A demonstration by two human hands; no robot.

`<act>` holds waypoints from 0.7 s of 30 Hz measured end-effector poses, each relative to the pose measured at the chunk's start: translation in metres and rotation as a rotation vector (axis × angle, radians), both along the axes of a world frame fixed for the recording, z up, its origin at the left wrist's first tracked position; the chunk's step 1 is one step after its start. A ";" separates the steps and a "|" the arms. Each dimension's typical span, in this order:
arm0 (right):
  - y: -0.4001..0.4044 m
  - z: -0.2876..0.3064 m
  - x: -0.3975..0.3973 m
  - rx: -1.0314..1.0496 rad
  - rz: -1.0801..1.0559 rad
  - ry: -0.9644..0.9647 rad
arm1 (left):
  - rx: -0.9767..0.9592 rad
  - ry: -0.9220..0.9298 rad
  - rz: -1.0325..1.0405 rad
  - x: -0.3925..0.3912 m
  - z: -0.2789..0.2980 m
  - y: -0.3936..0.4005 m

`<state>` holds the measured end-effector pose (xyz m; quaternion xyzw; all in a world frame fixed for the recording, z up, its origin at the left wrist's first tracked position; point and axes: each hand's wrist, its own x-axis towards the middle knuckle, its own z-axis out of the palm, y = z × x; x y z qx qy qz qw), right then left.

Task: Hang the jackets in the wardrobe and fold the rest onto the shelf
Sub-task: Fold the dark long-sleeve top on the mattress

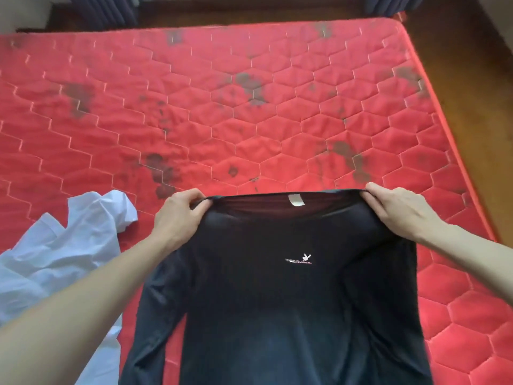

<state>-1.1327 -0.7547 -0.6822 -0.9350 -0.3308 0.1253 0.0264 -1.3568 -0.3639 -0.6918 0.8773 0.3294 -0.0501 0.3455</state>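
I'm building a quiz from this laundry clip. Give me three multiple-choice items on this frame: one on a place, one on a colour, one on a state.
1. Where does the white garment lie?
A. left of the black top
B. right of it
C. on the floor

2. What colour is the mattress?
A. blue
B. red
C. green

3. How is the black top held?
A. one hand
B. folded flat, untouched
C. both hands at the neckline

Answers:
1 A, it sits beside the left forearm.
2 B, red quilting.
3 C, the left hand and right hand each have a grip on its shoulders.
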 end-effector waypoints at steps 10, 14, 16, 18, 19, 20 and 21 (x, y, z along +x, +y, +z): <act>0.072 -0.091 0.095 -0.063 -0.032 -0.025 | 0.214 0.050 0.033 0.092 -0.100 0.045; 0.102 -0.119 0.129 -0.046 -0.024 -0.082 | 0.302 0.059 0.061 0.123 -0.123 0.066; 0.115 -0.132 0.142 -0.050 -0.031 -0.096 | 0.316 0.052 0.086 0.138 -0.131 0.075; 0.128 -0.140 0.153 -0.062 -0.046 -0.090 | 0.320 0.039 0.104 0.151 -0.140 0.081; 0.133 -0.144 0.156 -0.062 -0.052 -0.079 | 0.319 0.033 0.112 0.155 -0.144 0.083; 0.137 -0.147 0.159 -0.061 -0.059 -0.068 | 0.315 0.021 0.121 0.159 -0.148 0.085; 0.139 -0.151 0.160 -0.054 -0.076 -0.055 | 0.309 0.003 0.135 0.164 -0.152 0.086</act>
